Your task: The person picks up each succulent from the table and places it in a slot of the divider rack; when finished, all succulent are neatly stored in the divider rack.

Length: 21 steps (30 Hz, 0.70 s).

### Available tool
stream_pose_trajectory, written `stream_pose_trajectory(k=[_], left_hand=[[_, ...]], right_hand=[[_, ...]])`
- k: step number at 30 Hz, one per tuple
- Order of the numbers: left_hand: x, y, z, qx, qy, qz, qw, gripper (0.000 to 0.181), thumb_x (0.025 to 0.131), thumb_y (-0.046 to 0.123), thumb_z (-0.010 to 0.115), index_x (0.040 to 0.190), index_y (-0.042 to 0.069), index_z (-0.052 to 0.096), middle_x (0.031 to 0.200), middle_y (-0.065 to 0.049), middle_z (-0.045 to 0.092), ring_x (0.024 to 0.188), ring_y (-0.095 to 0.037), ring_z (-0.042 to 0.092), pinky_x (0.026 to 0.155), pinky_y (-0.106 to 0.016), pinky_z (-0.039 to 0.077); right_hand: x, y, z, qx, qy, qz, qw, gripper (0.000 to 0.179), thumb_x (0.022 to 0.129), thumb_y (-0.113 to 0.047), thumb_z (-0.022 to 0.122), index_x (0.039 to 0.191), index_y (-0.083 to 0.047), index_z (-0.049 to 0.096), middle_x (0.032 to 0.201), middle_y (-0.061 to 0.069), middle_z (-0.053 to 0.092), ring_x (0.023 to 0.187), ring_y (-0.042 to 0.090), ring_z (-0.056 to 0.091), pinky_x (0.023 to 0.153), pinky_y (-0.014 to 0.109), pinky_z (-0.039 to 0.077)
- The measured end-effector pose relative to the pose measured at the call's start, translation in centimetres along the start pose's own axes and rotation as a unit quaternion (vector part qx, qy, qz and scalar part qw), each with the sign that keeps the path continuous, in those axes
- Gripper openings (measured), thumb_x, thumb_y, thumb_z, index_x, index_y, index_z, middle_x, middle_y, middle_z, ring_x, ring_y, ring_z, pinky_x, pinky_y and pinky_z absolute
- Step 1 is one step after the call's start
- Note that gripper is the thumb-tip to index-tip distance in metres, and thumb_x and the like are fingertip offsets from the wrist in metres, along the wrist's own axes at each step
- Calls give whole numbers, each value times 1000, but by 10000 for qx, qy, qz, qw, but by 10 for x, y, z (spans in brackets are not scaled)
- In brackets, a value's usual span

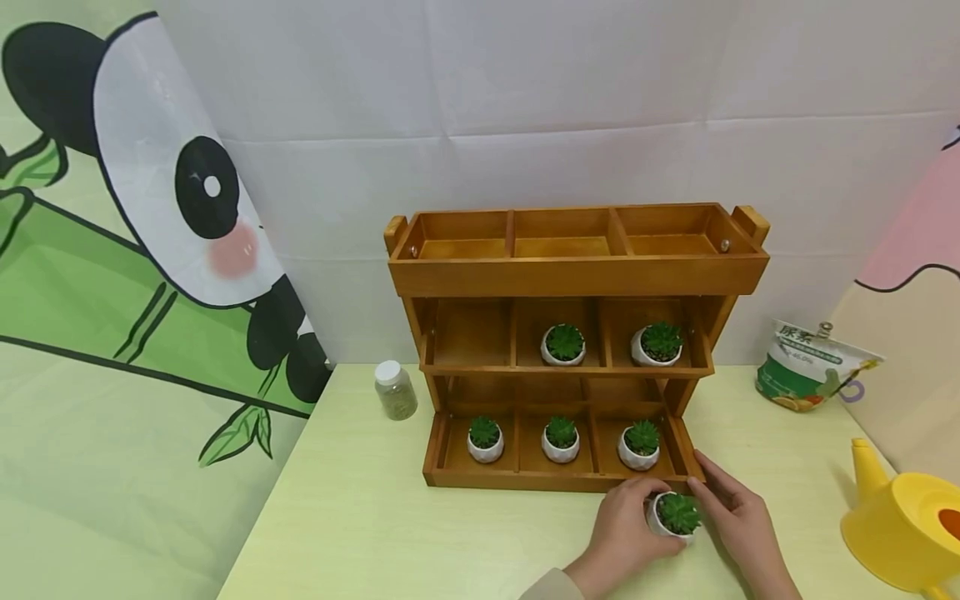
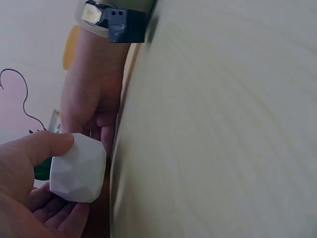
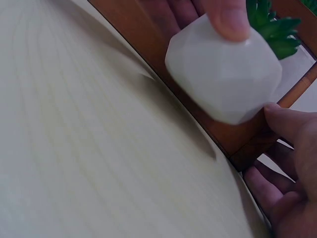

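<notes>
My left hand (image 1: 626,527) pinches a small potted succulent (image 1: 677,514) between thumb and fingers, in front of the right end of a brown wooden shelf rack (image 1: 577,277). Seen from the left wrist, its white faceted pot (image 2: 79,168) is tilted, with the thumb on one side. My right hand (image 1: 742,527) grips the rack's lower front right corner, thumb at the front and fingers along the side. In the right wrist view that thumb (image 3: 282,119) lies right at the pot's edge. On the bottom tier, one succulent (image 1: 639,445) stands in each of three compartments.
On the middle tier are two more succulents, one in the centre (image 1: 563,344) and one at right (image 1: 657,343). A lidded jar (image 1: 396,390) stands left of the rack. At right are a clipped green-and-white bag (image 1: 810,367) and a yellow watering can (image 1: 900,529).
</notes>
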<state>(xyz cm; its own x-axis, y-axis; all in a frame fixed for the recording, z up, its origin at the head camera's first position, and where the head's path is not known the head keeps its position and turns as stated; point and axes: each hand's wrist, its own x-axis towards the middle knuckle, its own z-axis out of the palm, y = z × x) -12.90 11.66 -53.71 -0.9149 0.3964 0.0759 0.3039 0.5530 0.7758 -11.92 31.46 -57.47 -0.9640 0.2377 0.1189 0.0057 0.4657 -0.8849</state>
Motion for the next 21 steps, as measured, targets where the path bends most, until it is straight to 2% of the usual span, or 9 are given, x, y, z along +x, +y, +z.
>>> stream_pose_trajectory(k=[5, 15, 21], left_hand=[[-1, 4, -13, -19, 130, 179, 9998, 57, 66, 28, 102, 115, 27, 71, 110, 24, 63, 101, 2, 59, 88, -23, 50], [-1, 6, -52, -706, 303, 259, 9967, 60, 67, 18, 101, 119, 22, 73, 109, 22, 62, 88, 3, 54, 77, -18, 49], [-4, 6, -82, -934, 352, 407, 9942, 59, 68, 14, 99, 120, 21, 72, 115, 18, 64, 95, 1, 58, 83, -23, 55]], right_hand=[[0, 1, 0, 27, 6, -55, 10000, 53, 105, -32, 66, 152, -9, 55, 147, 20, 54, 112, -17, 49, 83, 4, 45], [0, 0, 0, -9, 49, -98, 9999, 55, 104, -33, 66, 152, -8, 55, 146, 21, 54, 111, -18, 48, 83, 4, 45], [0, 0, 1, -107, 61, -86, 9999, 56, 104, -36, 66, 152, -9, 55, 146, 21, 54, 110, -19, 47, 83, 3, 44]])
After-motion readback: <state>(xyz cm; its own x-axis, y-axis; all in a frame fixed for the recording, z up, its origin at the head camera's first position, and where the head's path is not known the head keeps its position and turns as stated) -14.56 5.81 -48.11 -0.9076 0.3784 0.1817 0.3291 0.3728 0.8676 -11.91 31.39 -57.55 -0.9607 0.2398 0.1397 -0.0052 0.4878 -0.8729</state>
